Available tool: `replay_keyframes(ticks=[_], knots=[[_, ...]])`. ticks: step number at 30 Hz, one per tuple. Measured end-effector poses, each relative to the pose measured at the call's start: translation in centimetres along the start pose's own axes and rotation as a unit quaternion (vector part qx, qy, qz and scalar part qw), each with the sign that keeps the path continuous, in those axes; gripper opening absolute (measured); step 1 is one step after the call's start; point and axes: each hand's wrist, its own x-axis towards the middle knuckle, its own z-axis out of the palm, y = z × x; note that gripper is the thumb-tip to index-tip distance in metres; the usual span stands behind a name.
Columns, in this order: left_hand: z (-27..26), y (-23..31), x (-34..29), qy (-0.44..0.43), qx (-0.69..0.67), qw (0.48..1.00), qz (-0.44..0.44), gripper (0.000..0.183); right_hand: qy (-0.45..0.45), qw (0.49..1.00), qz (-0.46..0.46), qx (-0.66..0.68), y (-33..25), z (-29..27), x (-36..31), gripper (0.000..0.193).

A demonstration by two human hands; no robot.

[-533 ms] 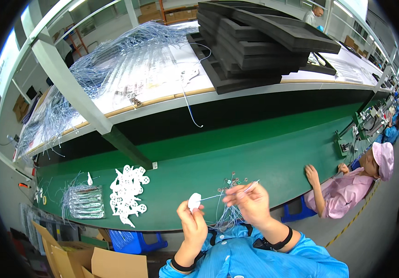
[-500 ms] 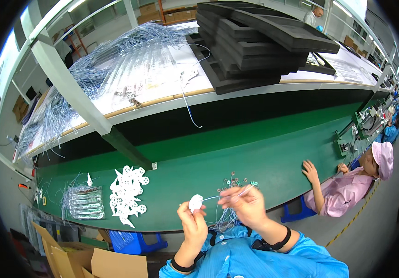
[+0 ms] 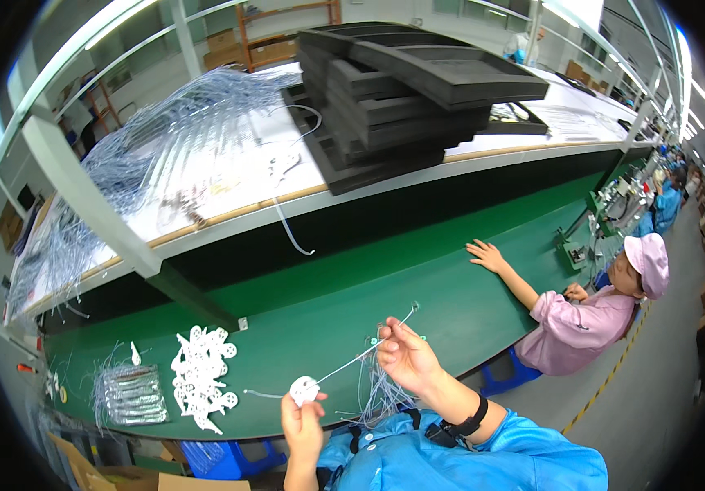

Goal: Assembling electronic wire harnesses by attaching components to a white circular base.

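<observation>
My left hand (image 3: 303, 425) is closed around the edge of a white round plastic part (image 3: 304, 391), a reel-like disc. A thin pale cable (image 3: 340, 370) runs from this part up to my right hand (image 3: 409, 358), where thumb and fingers pinch it. Beyond those fingers the cable's end sticks up with a small connector (image 3: 415, 308). A short white tail end (image 3: 262, 395) pokes out left of the disc. Under my right hand lies a loose bundle of similar cables (image 3: 381, 389), partly hidden by that forearm.
White plastic parts (image 3: 202, 376) lie heaped left on the green table (image 3: 287, 327), beside bagged cables (image 3: 131, 394). Above, a shelf (image 3: 246, 204) carries black foam trays (image 3: 401, 98) and many cables (image 3: 180, 114). One cable (image 3: 291, 229) hangs over its edge. A co-worker in pink (image 3: 573, 327) sits right.
My hands have drawn apart, the left lower and leftward with the white part, stretching the cable between them. The whole view has shifted, and the co-worker's arm reaches farther over the table.
</observation>
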Motion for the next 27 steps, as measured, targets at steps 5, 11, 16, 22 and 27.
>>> replay_keyframes(ticks=[5,11,16,22,27], knots=[[-1.5,-0.9,0.1,0.039,-0.027,0.998,-0.049,0.018,0.030,0.975,-0.110,-0.191,-2.1,0.6,-0.4,0.026],[-1.5,-1.5,0.6,0.054,-0.056,0.995,-0.063,0.016,-0.067,0.953,-0.103,-0.275,-1.3,2.3,-1.9,0.032],[-0.6,0.1,0.7,0.029,-0.109,0.991,-0.078,0.023,-0.113,0.884,-0.146,-0.430,0.1,2.8,-2.7,0.034],[2.7,2.4,0.8,-0.075,-0.166,0.981,-0.059,0.045,-0.136,0.632,-0.334,-0.686,3.2,4.8,-2.5,0.040],[2.9,2.8,0.6,-0.095,-0.155,0.982,-0.047,0.047,-0.114,0.656,-0.315,-0.676,4.6,5.0,-2.8,0.029]])
